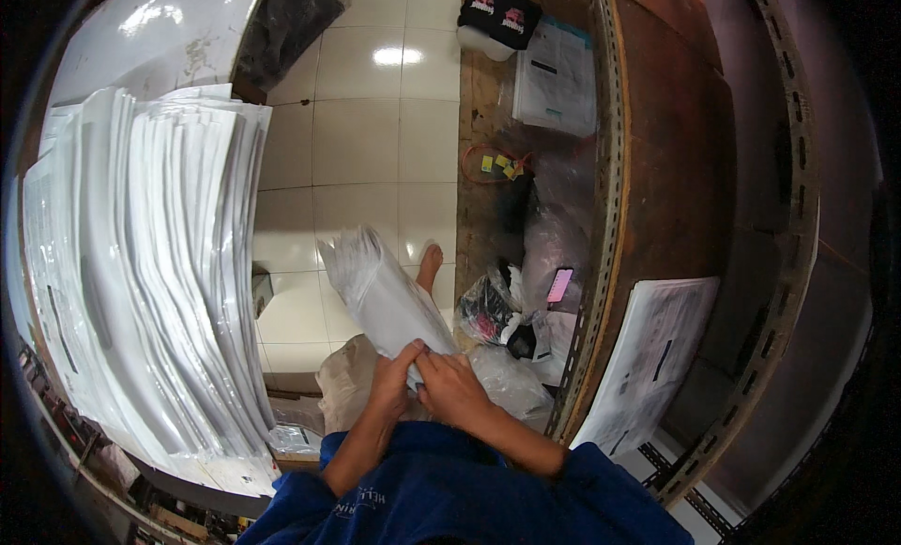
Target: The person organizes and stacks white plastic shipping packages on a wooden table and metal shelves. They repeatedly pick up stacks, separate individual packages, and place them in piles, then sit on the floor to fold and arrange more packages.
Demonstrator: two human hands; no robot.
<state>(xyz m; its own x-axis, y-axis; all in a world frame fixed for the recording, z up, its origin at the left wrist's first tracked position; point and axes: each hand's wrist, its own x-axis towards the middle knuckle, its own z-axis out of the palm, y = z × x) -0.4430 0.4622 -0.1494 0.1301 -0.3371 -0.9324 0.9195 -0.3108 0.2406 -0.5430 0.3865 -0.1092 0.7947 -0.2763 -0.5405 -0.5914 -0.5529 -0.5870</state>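
Both of my hands grip the near end of a bundle of thin white sheets [389,301], which look like paper or plastic bags. My left hand [395,376] is closed on its left edge, with the thumb on top. My right hand [453,387] closes round the same end, touching the left. The bundle slants away to the far left, and its far edges fan apart. To the left lies a tall, wavy pile of white sheets [178,263], some with a glossy plastic sheen. What lies under my fingers is hidden.
On the right stand metal-edged wooden shelves [671,198] bearing a stack of printed sheets [648,357]. A lower board holds clear plastic bags [493,306], a lit phone [560,285], a black printed cloth [500,15] and packed papers [556,80]. My bare foot [430,266] rests on the tiled floor [357,141].
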